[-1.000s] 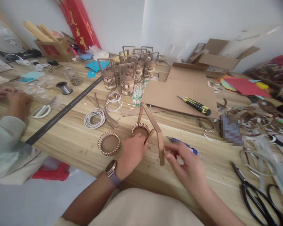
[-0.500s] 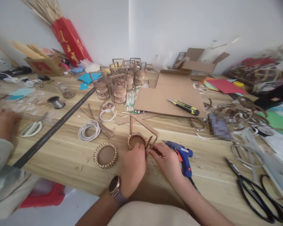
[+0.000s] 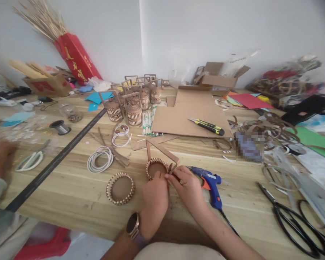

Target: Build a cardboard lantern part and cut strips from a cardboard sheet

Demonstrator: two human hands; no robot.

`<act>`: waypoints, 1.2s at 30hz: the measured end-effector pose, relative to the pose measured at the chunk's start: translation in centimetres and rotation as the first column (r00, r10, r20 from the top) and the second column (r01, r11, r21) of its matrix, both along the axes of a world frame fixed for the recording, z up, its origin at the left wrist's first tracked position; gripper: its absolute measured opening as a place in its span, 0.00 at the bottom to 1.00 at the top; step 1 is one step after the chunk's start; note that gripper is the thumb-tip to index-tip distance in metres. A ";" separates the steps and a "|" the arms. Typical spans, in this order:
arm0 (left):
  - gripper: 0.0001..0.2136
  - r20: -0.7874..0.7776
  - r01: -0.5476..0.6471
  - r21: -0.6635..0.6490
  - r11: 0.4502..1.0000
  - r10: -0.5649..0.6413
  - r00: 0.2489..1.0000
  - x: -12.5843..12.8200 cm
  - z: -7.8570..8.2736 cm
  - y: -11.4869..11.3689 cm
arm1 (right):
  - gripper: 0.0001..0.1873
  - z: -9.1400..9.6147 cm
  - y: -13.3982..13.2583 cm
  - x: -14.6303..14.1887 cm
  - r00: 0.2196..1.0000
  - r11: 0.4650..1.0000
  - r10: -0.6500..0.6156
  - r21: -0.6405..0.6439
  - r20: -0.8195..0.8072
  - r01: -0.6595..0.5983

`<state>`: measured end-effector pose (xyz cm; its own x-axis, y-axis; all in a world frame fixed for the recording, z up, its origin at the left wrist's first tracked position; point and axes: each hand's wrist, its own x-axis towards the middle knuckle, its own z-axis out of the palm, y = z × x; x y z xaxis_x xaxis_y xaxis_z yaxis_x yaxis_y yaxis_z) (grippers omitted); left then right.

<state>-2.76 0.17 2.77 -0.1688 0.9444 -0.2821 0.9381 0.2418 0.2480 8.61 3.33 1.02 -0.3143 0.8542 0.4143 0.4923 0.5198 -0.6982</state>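
A small round basket (image 3: 149,171) with a beaded-looking rim stands on the table, and a bent brown strip handle (image 3: 165,148) rises from it. My left hand (image 3: 157,195), with a watch on its wrist, is closed on the basket's near side, its fingertips partly inside the rim. Pressed up beside it, my right hand (image 3: 189,186) pinches the low end of the brown strip handle at the basket's right side. The exact contact is hidden by my fingers. To the left lies a second round basket (image 3: 120,188). A blue glue gun (image 3: 209,182) lies right of my right hand.
Finished lidded baskets (image 3: 134,112) with handles stand at the back. Cardboard (image 3: 176,117) bears a utility knife (image 3: 206,126). Coiled white cord (image 3: 100,159), a wire spool (image 3: 60,127) and white-handled scissors (image 3: 32,159) lie left; large black scissors (image 3: 292,220) lie right. Another person's hand (image 3: 0,155) is far left.
My hands have come closer together, and the loose strip end between them now sits lower, against the basket's side. The whole view has shifted slightly; the other person's hand is further out of view.
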 end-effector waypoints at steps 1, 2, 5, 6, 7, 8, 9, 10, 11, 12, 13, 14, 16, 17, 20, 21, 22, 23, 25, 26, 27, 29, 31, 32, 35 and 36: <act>0.13 0.003 -0.005 -0.001 1.000 0.005 1.000 0.0 0.0 0.0 | 0.20 0.0 0.0 0.0 1.000 1.000 0.001 0.005 0.006 -0.001; 0.13 0.007 -0.007 -0.002 1.000 0.007 1.000 0.0 0.0 0.0 | 0.20 0.0 0.0 0.0 1.000 1.000 0.002 0.009 0.012 -0.002; 0.14 0.004 0.010 0.006 1.000 -0.010 1.000 0.0 -0.1 0.1 | 0.20 0.0 0.0 0.0 0.999 1.000 0.008 0.015 0.031 -0.008; 0.14 0.003 0.012 0.005 1.000 -0.012 1.000 0.0 -0.1 0.0 | 0.20 0.0 0.1 0.0 0.999 1.000 0.009 0.018 0.039 -0.010; 0.14 0.003 0.012 0.007 1.000 -0.012 1.000 0.0 -0.2 0.0 | 0.19 -0.1 0.1 0.0 0.999 1.000 0.013 0.022 0.050 -0.014; 0.14 0.001 0.014 0.009 1.000 -0.014 1.000 0.0 -0.3 0.0 | 0.19 -0.1 0.1 0.0 0.998 1.000 0.017 0.026 0.062 -0.019; 0.15 -0.004 0.018 0.013 1.000 -0.017 1.000 0.1 -0.3 -0.1 | 0.19 -0.1 0.1 0.1 0.997 0.999 0.024 0.027 0.075 -0.026; 0.15 -0.010 0.024 0.018 1.000 -0.023 1.000 0.1 -0.4 -0.2 | 0.18 -0.2 0.2 0.2 0.996 0.999 0.030 0.028 0.089 -0.033; 0.15 -0.019 0.032 0.024 0.999 -0.031 0.999 0.1 -0.5 -0.3 | 0.18 -0.2 0.3 0.3 0.994 0.999 0.037 0.028 0.102 -0.040; 0.15 -0.026 0.041 0.031 0.999 -0.040 0.999 0.2 -0.7 -0.4 | 0.18 -0.3 0.4 0.4 0.993 0.999 0.042 0.026 0.113 -0.045; 0.15 -0.033 0.050 0.041 0.998 -0.049 0.998 0.3 -0.8 -0.5 | 0.17 -0.3 0.5 0.6 0.992 0.999 0.044 0.026 0.122 -0.047; 0.15 -0.035 0.059 0.053 0.997 -0.057 0.998 0.4 -0.9 -0.6 | 0.17 -0.3 0.7 0.7 0.991 0.998 0.044 0.028 0.128 -0.048; 0.15 -0.028 0.082 0.091 0.993 -0.079 0.996 0.6 -1.1 -0.9 | 0.17 -0.3 1.1 1.1 0.990 0.998 0.060 0.021 0.131 -0.063; 0.15 -0.020 0.093 0.113 0.989 -0.092 0.996 0.6 -1.1 -0.9 | 0.17 -0.3 1.3 1.3 0.989 0.997 0.076 0.011 0.129 -0.078; 0.14 0.022 0.120 0.152 0.981 -0.125 0.992 0.7 -1.0 -1.0 | 0.15 -0.1 1.8 1.9 0.986 0.991 0.132 -0.032 0.103 -0.129; 0.14 0.035 0.121 0.150 0.981 -0.128 0.991 0.7 -0.9 -1.0 | 0.14 -0.1 1.9 2.0 0.986 0.990 0.141 -0.043 0.090 -0.137; 0.15 0.046 0.120 0.142 0.983 -0.128 0.991 0.7 -0.7 -0.9 | 0.13 0.0 2.1 2.2 0.987 0.989 0.142 -0.053 0.075 -0.138; 0.15 0.052 0.119 0.132 0.984 -0.126 0.991 0.7 -0.6 -0.9 | 0.13 0.0 2.2 2.2 0.988 0.989 0.140 -0.060 0.061 -0.137; 0.15 0.057 0.118 0.132 0.984 -0.127 0.990 0.6 -0.3 -0.8 | 0.12 0.0 2.4 2.4 0.990 0.989 0.136 -0.070 0.041 -0.133; 0.15 0.059 0.122 0.135 0.983 -0.130 0.990 0.6 -0.1 -0.7 | 0.12 0.0 2.4 2.4 0.990 0.988 0.137 -0.076 0.035 -0.134; 0.15 0.061 0.125 0.136 0.983 -0.134 0.989 0.6 0.0 -0.7 | 0.11 0.0 2.5 2.4 0.990 0.988 0.138 -0.082 0.032 -0.135; 0.15 0.063 0.134 0.127 0.983 -0.142 0.988 0.5 0.2 -0.7 | 0.11 -0.1 2.6 2.5 0.990 0.987 0.136 -0.089 0.029 -0.133; 0.15 0.051 0.146 0.106 0.984 -0.152 0.987 0.4 0.3 -0.7 | 0.11 -0.1 2.6 2.5 0.991 0.988 0.130 -0.086 0.025 -0.127; 0.15 0.042 0.156 0.101 0.983 -0.161 0.986 0.3 0.4 -0.7 | 0.11 -0.2 2.6 2.5 0.992 0.989 0.128 -0.082 0.025 -0.125; 0.16 0.030 0.178 0.099 0.979 -0.182 0.983 0.0 0.4 -0.8 | 0.10 -0.2 2.6 2.6 0.991 0.989 0.129 -0.081 0.031 -0.126; 0.16 0.034 0.178 0.103 0.979 -0.183 0.983 -0.1 0.4 -0.9 | 0.10 -0.2 2.6 2.6 0.991 0.988 0.130 -0.084 0.034 -0.127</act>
<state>-2.86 -0.73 3.21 0.0173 0.9818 -0.1890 0.9521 0.0416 0.3030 11.24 5.97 0.77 -0.4382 0.8362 0.3299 0.4529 0.5224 -0.7225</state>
